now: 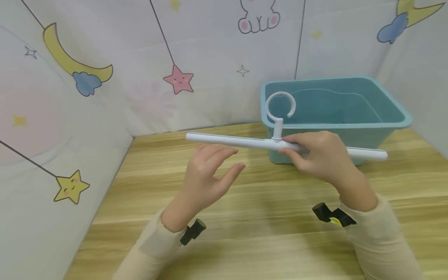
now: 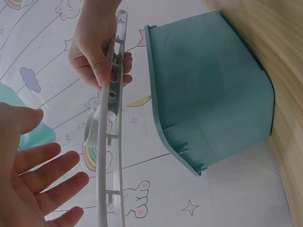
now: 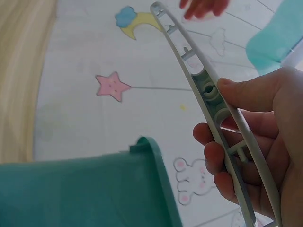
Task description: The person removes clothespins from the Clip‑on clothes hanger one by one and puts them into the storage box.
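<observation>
A white plastic clothes hanger (image 1: pixel 227 140) with a straight bar and a C-shaped hook is held up above the table, its hook pointing upward. My right hand (image 1: pixel 323 157) grips the bar just right of the hook's stem (image 1: pixel 278 128), thumb on one side and fingers curled round the other. Below the bar's left half is my left hand (image 1: pixel 206 177), fingers loosely bent and thumb apart. In the left wrist view, spread fingers (image 2: pixel 52 172) stand off from the bar with a gap between. The right wrist view shows the bar's hollow, ribbed underside (image 3: pixel 213 94).
A teal plastic bin (image 1: pixel 332 126) stands at the back right of the wood-grain table (image 1: pixel 245 233), behind the hanger. A white cloth printed with moons and stars (image 1: pixel 178 79) hangs along the back and left side. Each wrist wears a small black camera (image 1: pixel 193 232).
</observation>
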Tool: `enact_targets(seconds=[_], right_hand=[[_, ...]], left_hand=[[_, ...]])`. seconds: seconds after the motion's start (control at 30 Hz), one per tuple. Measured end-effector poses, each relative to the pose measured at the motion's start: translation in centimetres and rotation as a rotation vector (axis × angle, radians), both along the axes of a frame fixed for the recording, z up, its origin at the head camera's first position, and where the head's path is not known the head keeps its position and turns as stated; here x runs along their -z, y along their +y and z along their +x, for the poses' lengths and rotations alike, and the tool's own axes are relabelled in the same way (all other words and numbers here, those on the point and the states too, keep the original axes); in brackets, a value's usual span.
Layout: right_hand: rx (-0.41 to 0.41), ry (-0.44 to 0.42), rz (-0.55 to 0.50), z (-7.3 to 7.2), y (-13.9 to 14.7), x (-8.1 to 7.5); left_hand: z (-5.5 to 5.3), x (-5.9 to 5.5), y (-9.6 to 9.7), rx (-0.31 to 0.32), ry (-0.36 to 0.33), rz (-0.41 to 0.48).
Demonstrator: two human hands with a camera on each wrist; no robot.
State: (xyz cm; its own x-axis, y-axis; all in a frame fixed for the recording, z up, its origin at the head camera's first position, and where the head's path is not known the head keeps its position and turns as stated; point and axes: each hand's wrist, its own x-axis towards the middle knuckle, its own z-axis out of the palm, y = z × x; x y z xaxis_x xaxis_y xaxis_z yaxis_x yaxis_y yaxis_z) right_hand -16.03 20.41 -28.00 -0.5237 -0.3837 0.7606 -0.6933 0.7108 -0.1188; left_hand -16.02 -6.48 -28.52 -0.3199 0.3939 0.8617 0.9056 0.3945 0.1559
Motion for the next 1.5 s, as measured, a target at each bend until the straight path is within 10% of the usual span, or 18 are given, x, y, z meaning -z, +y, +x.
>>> enact_targets(seconds=[1.5], right_hand=[[-0.155,-0.495,0.2,-1.3,-2.9,6.9]], left_hand=[[0.1,1.9,-2.1,-0.182,-0.223,-0.322]])
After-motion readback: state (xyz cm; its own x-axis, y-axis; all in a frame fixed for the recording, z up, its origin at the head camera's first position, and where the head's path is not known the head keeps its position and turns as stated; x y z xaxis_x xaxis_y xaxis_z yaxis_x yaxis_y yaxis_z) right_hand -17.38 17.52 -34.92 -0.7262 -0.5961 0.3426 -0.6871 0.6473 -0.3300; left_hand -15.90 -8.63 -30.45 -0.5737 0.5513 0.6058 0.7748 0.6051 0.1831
